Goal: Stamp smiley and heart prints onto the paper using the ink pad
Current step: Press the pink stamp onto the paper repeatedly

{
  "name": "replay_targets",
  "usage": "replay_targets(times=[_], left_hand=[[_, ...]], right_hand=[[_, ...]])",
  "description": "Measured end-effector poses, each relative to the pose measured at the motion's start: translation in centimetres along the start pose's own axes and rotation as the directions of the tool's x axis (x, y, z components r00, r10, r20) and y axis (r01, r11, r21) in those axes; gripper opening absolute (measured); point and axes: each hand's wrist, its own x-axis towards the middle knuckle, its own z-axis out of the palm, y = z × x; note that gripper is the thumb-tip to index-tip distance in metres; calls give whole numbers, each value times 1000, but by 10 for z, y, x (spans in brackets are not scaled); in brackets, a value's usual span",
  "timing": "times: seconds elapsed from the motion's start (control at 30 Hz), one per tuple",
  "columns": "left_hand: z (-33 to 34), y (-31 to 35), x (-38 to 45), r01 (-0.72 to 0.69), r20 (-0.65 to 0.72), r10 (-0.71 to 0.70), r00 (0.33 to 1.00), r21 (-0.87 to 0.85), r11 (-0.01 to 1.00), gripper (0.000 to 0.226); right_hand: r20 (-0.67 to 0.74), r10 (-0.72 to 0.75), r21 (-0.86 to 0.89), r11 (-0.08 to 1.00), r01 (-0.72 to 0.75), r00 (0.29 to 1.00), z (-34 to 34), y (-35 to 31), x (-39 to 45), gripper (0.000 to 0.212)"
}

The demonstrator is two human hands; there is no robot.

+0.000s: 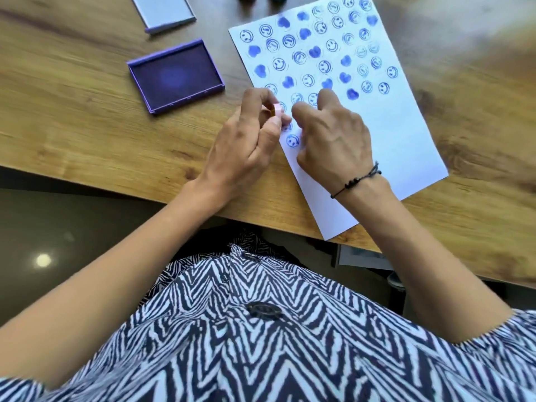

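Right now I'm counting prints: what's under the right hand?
The right hand rests on the paper; prints show around it, any beneath are hidden.

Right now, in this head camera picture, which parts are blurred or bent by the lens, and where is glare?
Head view: the left hand and right hand are slightly motion-blurred over the paper; the table edge bows from wide-angle distortion; a bright glare spot sits on the dark floor; the prints stay fairly sharp.

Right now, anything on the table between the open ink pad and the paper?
Nothing. In the head view, only bare wood table separates the ink pad from the paper's left edge.
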Motion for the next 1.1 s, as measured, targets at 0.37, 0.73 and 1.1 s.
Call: replay_targets(times=[0.37, 0.73, 1.1], left_hand=[[-1, 2, 1, -5, 13, 5, 1000, 0, 1000, 24], [-2, 6, -2, -13, 33, 13, 999, 0, 1000, 27], [1, 28, -19, 57, 61, -34, 998, -415, 908, 17]], right_hand=[[-90, 95, 223, 972, -73, 991, -26, 21, 0, 18], [-39, 341, 558, 787, -263, 939, -38, 47, -35, 4], [87, 230, 965, 223, -139, 969, -36, 7, -44, 14]])
